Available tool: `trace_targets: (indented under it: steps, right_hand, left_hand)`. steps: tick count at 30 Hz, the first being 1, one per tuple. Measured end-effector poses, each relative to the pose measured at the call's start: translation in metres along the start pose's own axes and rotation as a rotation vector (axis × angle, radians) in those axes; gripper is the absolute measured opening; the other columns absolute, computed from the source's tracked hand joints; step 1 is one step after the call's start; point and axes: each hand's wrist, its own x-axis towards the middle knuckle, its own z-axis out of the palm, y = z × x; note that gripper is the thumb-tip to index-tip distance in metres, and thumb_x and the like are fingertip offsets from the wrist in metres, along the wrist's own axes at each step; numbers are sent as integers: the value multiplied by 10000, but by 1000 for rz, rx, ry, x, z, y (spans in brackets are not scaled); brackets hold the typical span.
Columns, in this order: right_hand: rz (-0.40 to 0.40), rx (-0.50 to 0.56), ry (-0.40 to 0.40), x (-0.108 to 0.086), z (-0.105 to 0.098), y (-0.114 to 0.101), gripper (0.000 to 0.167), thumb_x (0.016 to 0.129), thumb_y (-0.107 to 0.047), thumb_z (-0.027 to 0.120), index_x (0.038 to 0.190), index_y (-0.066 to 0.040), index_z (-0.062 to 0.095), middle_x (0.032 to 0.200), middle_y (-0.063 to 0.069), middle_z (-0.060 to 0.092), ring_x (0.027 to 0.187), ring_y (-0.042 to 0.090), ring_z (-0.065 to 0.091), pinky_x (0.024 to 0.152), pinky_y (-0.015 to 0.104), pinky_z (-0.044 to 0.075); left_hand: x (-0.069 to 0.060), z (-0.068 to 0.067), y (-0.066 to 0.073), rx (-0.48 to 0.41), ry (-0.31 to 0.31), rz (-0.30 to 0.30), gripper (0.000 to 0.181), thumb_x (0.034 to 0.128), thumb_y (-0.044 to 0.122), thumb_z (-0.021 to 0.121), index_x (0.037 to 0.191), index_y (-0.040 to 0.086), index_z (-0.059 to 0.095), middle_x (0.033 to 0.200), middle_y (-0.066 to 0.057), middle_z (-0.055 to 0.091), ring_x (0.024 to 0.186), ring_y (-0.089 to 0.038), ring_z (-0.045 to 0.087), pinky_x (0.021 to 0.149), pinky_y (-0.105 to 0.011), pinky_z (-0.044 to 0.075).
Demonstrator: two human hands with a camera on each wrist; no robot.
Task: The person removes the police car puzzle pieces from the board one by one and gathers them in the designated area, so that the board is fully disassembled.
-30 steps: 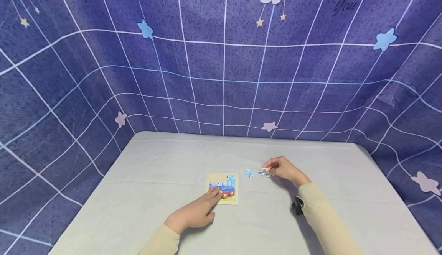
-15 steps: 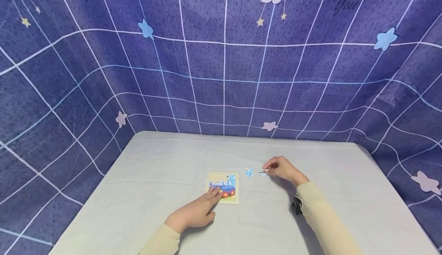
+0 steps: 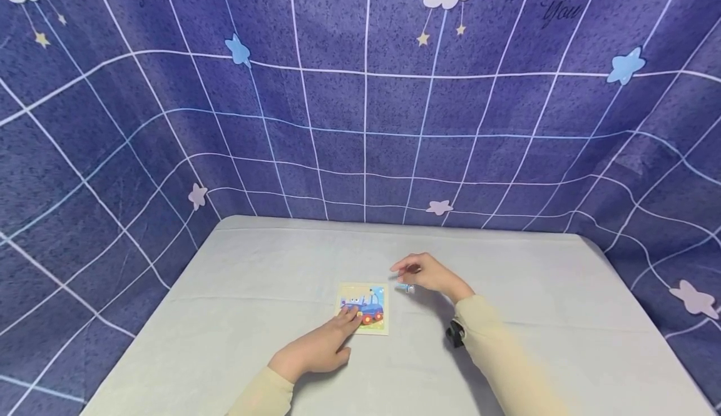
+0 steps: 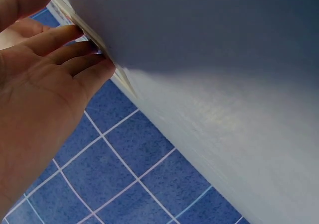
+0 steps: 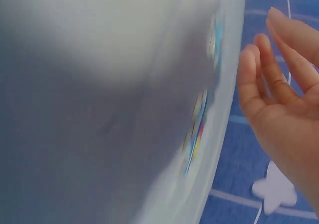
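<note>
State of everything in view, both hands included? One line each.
Gray table cover: spread out, faintly creased.
Vehicle puzzle: lying flat, partly filled; upper left looks bare.
Blue puzzle piece: loose on the cover.
Red-and-yellow puzzle piece: loose on the cover, blurred.
Left hand: fingers extended, resting on the puzzle.
Right hand: fingers loosely bent, raised off the cover, nothing visible in it.
Purple grid backdrop: hung, rippled.

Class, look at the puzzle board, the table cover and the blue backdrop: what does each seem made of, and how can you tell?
Puzzle board: probably wood or fibreboard, matte; its edges are pale beige and straight.
Table cover: likely matte cloth, given its faint creases, though thin plastic is possible.
Backdrop: seemingly soft, matte printed fabric, as its grid lines bend in waves.
</note>
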Motion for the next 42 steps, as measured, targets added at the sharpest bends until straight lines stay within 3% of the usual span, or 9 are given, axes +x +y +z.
trace_targets:
  steps: [7, 11, 17, 23, 34, 42]
  right_hand:
    - [15, -4, -108, 18, 30, -11, 302, 834, -31, 691, 1127, 37, 676, 1037, 185, 660, 906, 171, 602, 804, 263, 514]
    - [37, -42, -131, 22, 40, -13, 285, 816, -16, 705, 1100, 2, 701, 1002, 147, 642, 874, 160, 564, 770, 236, 488]
    - [17, -108, -131, 23, 47, -11, 252, 766, 6, 739, 1014, -37, 741, 889, 102, 583, 778, 158, 484, 684, 223, 430]
    - [6, -157, -132, 21, 49, -10, 218, 755, -15, 756, 963, -78, 757, 912, 56, 566, 779, 152, 495, 692, 229, 441]
    - [22, -131, -99, 19, 49, -14, 226, 755, 45, 722, 940, -85, 732, 894, 70, 618, 765, 132, 506, 695, 242, 454]
    - [2, -64, -62, 20, 47, -15, 301, 731, 116, 701, 997, -1, 620, 895, 138, 601, 811, 208, 543, 737, 273, 485]
  left_hand:
    - [-1, -1, -1, -11, -11, 2, 586, 906, 117, 564, 1429, -71, 379, 1528, -243, 271, 1421, -385, 222, 1133, -519, 246]
    - [-1, -2, 0, -8, -10, 6, 587, 906, 109, 565, 1431, -73, 374, 1530, -243, 266, 1424, -380, 219, 1134, -513, 248]
    - [0, -2, -1, 2, -12, -5, 584, 912, 119, 562, 1436, -59, 376, 1534, -228, 267, 1427, -367, 218, 1137, -504, 249]
    - [-1, -3, 1, 6, -11, 1, 578, 917, 113, 557, 1435, -65, 372, 1531, -236, 271, 1424, -373, 221, 1134, -509, 254]
    - [-1, 0, 0, -8, -18, -18, 582, 915, 131, 553, 1437, -56, 376, 1538, -222, 264, 1426, -371, 217, 1134, -513, 246]
    - [0, 0, -1, 14, -11, -6, 581, 909, 117, 559, 1431, -63, 382, 1535, -225, 272, 1425, -366, 229, 1141, -494, 249]
